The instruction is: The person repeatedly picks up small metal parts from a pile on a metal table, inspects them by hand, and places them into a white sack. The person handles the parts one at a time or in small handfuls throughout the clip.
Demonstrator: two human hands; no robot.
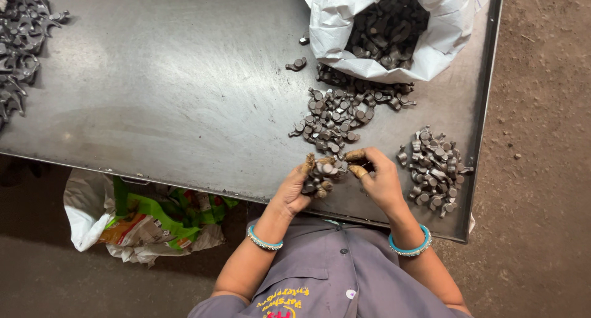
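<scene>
My left hand (294, 192) is cupped at the near edge of the metal table (172, 96), holding a handful of small dark metal parts (324, 173). My right hand (378, 176) touches the same handful from the right, its taped fingertips pinching a part there. Just beyond the hands lies a loose pile of the same parts (335, 118). A second pile (434, 170) sits to the right of my right hand. A white sack (394, 28) full of such parts lies open at the far right of the table.
Another heap of dark metal pieces (21, 41) lies at the table's far left corner. A single part (297, 64) sits alone near the sack. Under the table's near edge, a crumpled white and green bag (144, 222) rests on the dirt floor (542, 108).
</scene>
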